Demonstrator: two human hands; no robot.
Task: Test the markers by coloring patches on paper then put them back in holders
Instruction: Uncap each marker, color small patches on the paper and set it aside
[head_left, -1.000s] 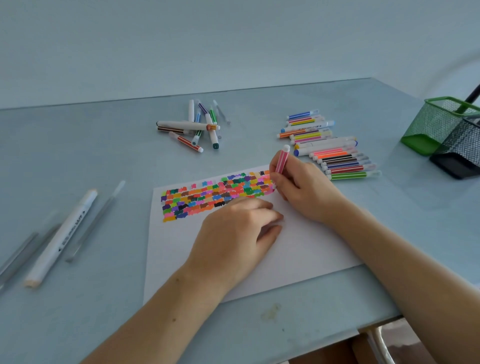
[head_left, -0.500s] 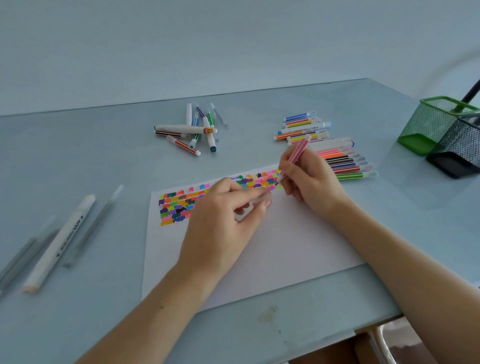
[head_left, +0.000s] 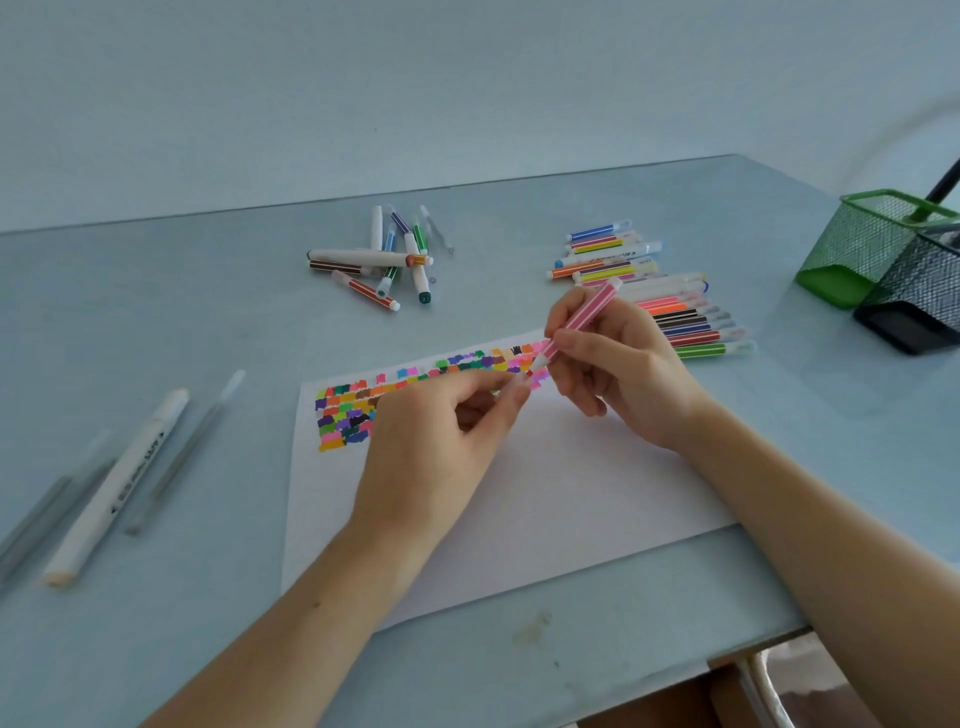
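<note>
Right hand (head_left: 618, 364) in closed grip round pink striped marker (head_left: 582, 319), barrel tilted, tip end down-left over the paper's far edge. Left hand (head_left: 441, 431) pinching something small and pale at fingertips (head_left: 519, 387), right at the marker's tip; likely a cap, cannot tell for sure. Both hands over white paper (head_left: 545, 493), above its coloured patches (head_left: 363, 410) running along the far edge. Paper's near edge close to the surface (head_left: 156, 322) front edge, near-right corner almost at the lip. Row of striped markers (head_left: 691, 325) just beyond right hand, more markers (head_left: 608, 254) behind them. Loose pile of markers (head_left: 384, 260) far centre, well apart from hands. White fat marker (head_left: 117, 483) and grey pens (head_left: 182, 452) lying far left, open surface between them and paper. Green mesh holder (head_left: 862, 249) and black mesh holder (head_left: 919, 301) touching, at right edge of view, open surface between them and right hand.
</note>
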